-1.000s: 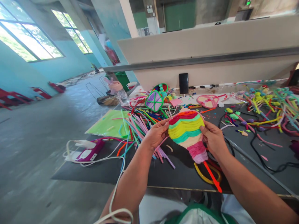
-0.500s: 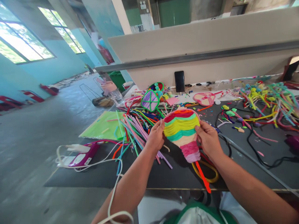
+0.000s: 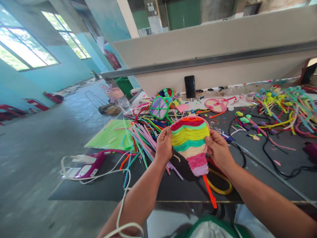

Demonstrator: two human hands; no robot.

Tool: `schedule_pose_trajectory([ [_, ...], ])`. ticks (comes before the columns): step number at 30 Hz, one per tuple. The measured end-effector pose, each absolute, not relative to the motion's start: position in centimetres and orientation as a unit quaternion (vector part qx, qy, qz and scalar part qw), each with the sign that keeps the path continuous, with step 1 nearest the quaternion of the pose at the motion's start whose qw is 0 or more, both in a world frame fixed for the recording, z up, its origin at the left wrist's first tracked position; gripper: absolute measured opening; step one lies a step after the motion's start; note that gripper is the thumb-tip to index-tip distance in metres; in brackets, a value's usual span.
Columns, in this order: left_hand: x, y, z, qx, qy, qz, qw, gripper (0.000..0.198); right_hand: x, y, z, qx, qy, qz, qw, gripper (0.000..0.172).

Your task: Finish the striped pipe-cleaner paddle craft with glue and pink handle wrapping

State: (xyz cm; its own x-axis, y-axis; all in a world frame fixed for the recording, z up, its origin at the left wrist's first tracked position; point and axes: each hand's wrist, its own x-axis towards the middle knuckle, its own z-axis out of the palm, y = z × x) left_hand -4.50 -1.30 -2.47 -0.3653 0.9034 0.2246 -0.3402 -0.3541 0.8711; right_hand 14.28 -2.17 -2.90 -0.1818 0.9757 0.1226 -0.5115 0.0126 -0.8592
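Between my hands is a striped pipe-cleaner craft (image 3: 190,140), wide and rounded at the top and narrow at the bottom. Its bands run red, mint, yellow, teal, cream, pink and lilac, and an orange stem (image 3: 210,191) hangs from its lower end. My left hand (image 3: 164,145) pinches the left edge. On the right edge my right hand (image 3: 218,148) grips with the thumb on the front face; its other fingers are partly hidden behind. Yellow scissor-like handle loops (image 3: 220,181) lie on the dark table below the craft.
Loose pipe cleaners (image 3: 143,138) lie left of my hands, near a green sheet (image 3: 109,134) and a purple power strip (image 3: 90,167) with a white cable. A phone (image 3: 190,86) leans at the back. Tangled pipe cleaners (image 3: 279,102) and black cords (image 3: 269,158) cover the right side.
The craft has shifted slightly left and turned a little, its orange stem swinging left and down. Both hands keep their hold on its edges.
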Motion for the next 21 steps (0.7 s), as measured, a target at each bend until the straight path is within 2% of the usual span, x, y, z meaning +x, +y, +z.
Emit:
schedule_pose_trajectory([
  [11, -4.7, -1.4, -2.1, 0.38, 0.351, 0.736, 0.436, 0.021, 14.4, -2.0, -2.8, -0.265, -0.406, 0.674, 0.557, 0.029],
  [14, -4.9, -1.0, -2.3, 0.377, 0.354, 0.732, 0.444, 0.022, 14.5, -1.8, -2.6, -0.276, -0.419, 0.678, 0.538, 0.033],
  [21, -5.8, -0.6, -2.1, 0.369, 0.372, 0.71, 0.47, 0.023, 14.9, -1.3, -2.5, -0.336, -0.517, 0.633, 0.468, 0.028],
])
